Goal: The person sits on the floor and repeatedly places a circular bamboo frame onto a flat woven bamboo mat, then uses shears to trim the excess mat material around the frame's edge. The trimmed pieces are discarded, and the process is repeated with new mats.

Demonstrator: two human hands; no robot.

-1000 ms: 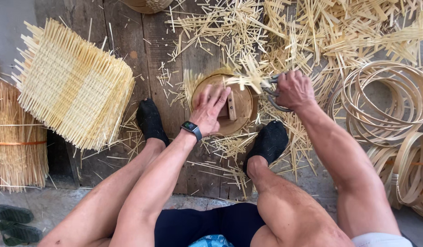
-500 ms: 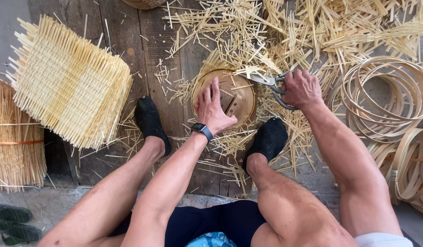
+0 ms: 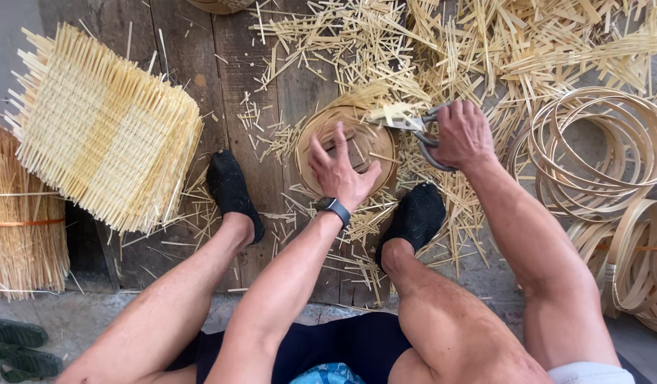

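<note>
A round woven bamboo basket [image 3: 371, 146] lies on the wooden floor between my two black-socked feet. My left hand [image 3: 339, 169], with a dark watch on the wrist, presses flat on the basket with fingers spread. My right hand [image 3: 462, 134] grips the handles of metal scissors [image 3: 414, 125], whose blades point left at the basket's upper right rim, among protruding strips. Cut bamboo strips lie scattered around the basket.
A stack of square woven bamboo mats [image 3: 101, 131] lies at the left, a tied bundle of thin sticks [image 3: 19, 220] beside it. Coiled bamboo hoops [image 3: 599, 153] pile up at the right. Loose strips [image 3: 485, 43] cover the floor at the top. Dark sandals [image 3: 19, 348] sit at bottom left.
My left hand has shifted on the basket and spread its fingers, turning the basket a little. The scissors in my right hand have stayed at the rim.
</note>
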